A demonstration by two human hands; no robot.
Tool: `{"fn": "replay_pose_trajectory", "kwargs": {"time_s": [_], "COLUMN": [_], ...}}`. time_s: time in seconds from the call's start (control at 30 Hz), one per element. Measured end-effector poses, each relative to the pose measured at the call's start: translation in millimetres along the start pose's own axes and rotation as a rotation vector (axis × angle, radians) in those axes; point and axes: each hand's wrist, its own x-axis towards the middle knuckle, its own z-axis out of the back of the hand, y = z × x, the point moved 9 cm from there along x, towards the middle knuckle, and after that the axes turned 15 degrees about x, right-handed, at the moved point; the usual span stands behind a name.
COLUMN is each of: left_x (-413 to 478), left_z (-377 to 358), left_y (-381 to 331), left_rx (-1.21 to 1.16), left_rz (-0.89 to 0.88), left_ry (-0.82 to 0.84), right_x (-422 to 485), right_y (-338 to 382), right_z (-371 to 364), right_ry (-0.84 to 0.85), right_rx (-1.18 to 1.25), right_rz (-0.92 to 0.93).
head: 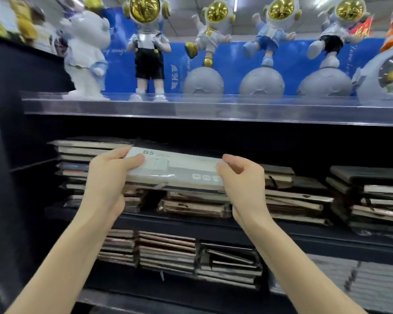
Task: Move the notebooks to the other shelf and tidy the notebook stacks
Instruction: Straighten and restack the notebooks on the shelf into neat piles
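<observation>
A pale grey wrapped notebook pack marked B5 is held level at the middle shelf, just above a low stack of dark notebooks. My left hand grips its left end, thumb on top. My right hand pinches its right end. A taller notebook stack stands at the left of the same shelf, partly behind my left hand. More stacks lie to the right. The lower shelf holds further notebook stacks.
Above, a clear-fronted shelf carries several astronaut figurines before a blue backdrop. A dark shelf side panel closes the left. Another dark stack sits at far right, and grey spiral notebooks lie lower right.
</observation>
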Motion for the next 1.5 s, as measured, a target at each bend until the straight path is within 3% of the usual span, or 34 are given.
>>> {"fn": "replay_pose_trajectory", "kwargs": {"time_s": [0.17, 0.33, 0.4, 0.47, 0.53, 0.7, 0.83, 0.93, 1.07, 1.17, 1.27, 1.33, 1.43, 1.5], "left_x": [58.4, 93.4, 100.7, 99.1, 90.1, 80.4, 75.0, 40.7, -15.9, -33.3, -19.6, -10.0, -9.6, -13.5], "left_z": [60.2, 95.8, 116.3, 139.1, 140.7, 129.7, 97.1, 70.5, 3.0, -60.1, -113.3, -137.5, -152.2, -153.6], "left_y": [3.2, 6.6, 8.4, -2.0, -12.8, -25.9, -21.2, -27.7, -34.1, -24.9, -9.2, 0.6, 3.5, 1.2], "left_rx": [0.023, -0.075, 0.105, 0.620, 0.961, 1.122, 1.200, 1.140, 0.903, 0.883, 1.050, 1.149, 1.217, 1.225], "left_rz": [0.056, 0.070, -0.050, -0.297, -0.562, -0.770, -0.832, -0.935, -1.127, -1.127, -0.972, -0.912, -0.949, -0.973], "left_ry": [-0.043, 0.066, -0.002, -0.215, -0.368, -0.569, -0.539, -0.594, -0.359, -0.130, -0.001, 0.085, 0.112, 0.100], "right_x": [11.4, 27.2, 28.2, 22.6, 15.0, 21.8, 25.1, 8.2, -15.8, -13.1, 7.7, 26.8, 68.1, 88.4], "right_y": [-6.2, -5.9, -8.3, -10.7, -17.2, -25.2, -26.8, -13.6, 15.8, 20.1, -9.0, -22.1, -37.1, -55.6], "right_z": [-79.7, -136.3, -154.6, -169.0, -173.8, -179.3, -187.2, -163.4, -68.6, 4.1, 40.6, 66.2, 113.9, 134.4], "right_ry": [0.018, -0.068, -0.035, 0.074, 0.176, 0.219, 0.237, 0.228, -0.021, -0.134, 0.030, 0.033, 0.026, 0.159], "right_rx": [0.031, 0.139, 0.216, 0.231, 0.214, -0.005, -0.177, -0.267, -0.446, -0.691, -0.787, -0.923, -1.168, -1.258], "right_rz": [-0.033, -0.161, -0.208, -0.211, -0.169, -0.002, 0.023, 0.154, 0.484, 0.548, 0.304, 0.238, 0.049, -0.151]}}
